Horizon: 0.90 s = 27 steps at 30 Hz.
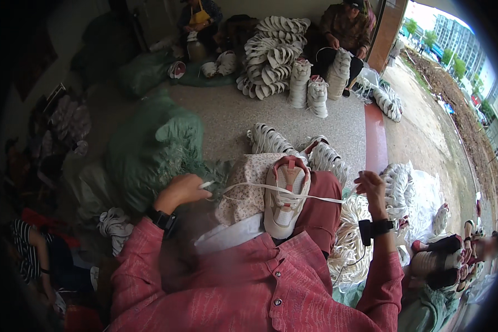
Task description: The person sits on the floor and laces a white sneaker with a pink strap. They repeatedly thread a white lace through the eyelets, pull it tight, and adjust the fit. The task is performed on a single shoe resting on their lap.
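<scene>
Here, left of centre, the left hand [181,190] pinches one end of a white lace [260,188]; the lace runs taut across a pink-and-white shoe [285,196] on the lap (frame centre) to the right hand [372,188], closed on it, bare floor [227,119] beyond.

A person in a red shirt sits with a white and pink shoe upper [285,196] resting on the lap, toe toward the body. A white lace [315,197] stretches taut across it between both hands. The left hand [183,189] pinches one lace end; the right hand [372,188] holds the other end raised. Stacks of white soles [271,55] lie on the floor ahead, where two other people sit working. A green sack [149,149] lies to the left.
</scene>
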{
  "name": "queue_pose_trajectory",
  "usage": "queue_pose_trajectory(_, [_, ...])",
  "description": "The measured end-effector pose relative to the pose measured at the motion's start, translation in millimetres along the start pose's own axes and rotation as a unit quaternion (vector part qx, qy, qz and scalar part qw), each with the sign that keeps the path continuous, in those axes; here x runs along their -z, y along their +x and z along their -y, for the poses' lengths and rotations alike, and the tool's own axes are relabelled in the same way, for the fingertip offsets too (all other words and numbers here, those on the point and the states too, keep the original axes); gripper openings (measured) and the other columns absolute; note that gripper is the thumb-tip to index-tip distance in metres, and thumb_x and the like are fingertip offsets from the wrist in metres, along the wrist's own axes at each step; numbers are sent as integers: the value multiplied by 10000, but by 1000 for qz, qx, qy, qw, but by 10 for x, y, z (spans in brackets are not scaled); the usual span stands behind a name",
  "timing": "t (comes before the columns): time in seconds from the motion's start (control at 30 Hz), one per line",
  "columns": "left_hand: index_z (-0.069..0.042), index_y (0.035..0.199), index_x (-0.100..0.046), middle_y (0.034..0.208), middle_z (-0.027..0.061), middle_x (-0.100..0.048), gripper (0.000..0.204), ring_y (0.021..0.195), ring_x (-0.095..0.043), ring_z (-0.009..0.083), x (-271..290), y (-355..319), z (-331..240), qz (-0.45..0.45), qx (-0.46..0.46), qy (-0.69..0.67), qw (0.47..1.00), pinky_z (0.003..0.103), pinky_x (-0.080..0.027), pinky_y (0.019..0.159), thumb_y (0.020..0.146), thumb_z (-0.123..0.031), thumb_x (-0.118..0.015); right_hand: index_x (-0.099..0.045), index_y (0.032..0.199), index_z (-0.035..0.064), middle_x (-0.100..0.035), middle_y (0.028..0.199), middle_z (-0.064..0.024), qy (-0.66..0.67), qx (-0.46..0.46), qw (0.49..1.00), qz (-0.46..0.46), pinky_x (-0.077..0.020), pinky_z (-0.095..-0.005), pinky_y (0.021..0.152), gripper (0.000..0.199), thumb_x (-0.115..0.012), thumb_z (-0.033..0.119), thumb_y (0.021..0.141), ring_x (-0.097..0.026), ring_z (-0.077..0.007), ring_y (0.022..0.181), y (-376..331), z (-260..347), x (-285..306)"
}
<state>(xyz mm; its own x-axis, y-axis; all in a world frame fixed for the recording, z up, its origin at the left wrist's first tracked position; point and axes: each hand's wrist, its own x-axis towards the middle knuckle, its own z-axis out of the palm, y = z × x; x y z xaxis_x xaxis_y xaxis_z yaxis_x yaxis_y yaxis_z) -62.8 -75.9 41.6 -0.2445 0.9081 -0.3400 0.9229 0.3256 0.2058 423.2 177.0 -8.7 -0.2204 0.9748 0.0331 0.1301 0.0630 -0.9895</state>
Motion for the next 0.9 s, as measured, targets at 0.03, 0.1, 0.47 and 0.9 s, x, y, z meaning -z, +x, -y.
queue_pose_trajectory(0.03, [-51, 810, -684, 882, 122, -673, 423, 853, -651, 343, 71, 30, -287, -36, -85, -1, 996, 448, -501, 779, 778, -470, -729, -675, 1016, 10, -700, 786, -61, -20, 16, 999, 43, -495, -256, 500, 163, -617, 156, 973, -616, -115, 557, -42, -23, -171])
queue_pose_trajectory(0.1, [-63, 875, -672, 919, 101, -636, 365, 919, -638, 323, 114, 40, -748, -118, -190, -14, 974, 429, -496, 804, 778, -407, -745, -666, 1020, -4, -701, 813, -109, -176, 84, 970, 148, -510, -314, 572, 170, -623, 144, 946, -659, -196, 631, -196, 56, -598])
queue_pose_trajectory(0.47, [-52, 908, -656, 934, 106, -599, 135, 906, -625, 302, -670, 963, -1856, -228, -445, -165, 850, 403, -485, 824, 799, -118, -701, -638, 940, -3, -644, 824, -186, -243, 199, 898, 308, -486, -412, 681, 142, -575, 124, 928, -643, -358, 774, -639, 255, -1034])
queue_pose_trajectory(0.9, [-22, 860, -671, 737, 44, -638, 107, 702, -596, 120, -502, 941, -1944, -41, -399, -320, 858, 296, -463, 633, 754, -30, -666, -624, 893, 21, -638, 811, -169, -403, 294, 825, 267, -502, -448, 641, 120, -580, 133, 889, -648, -369, 756, -607, 274, -1136])
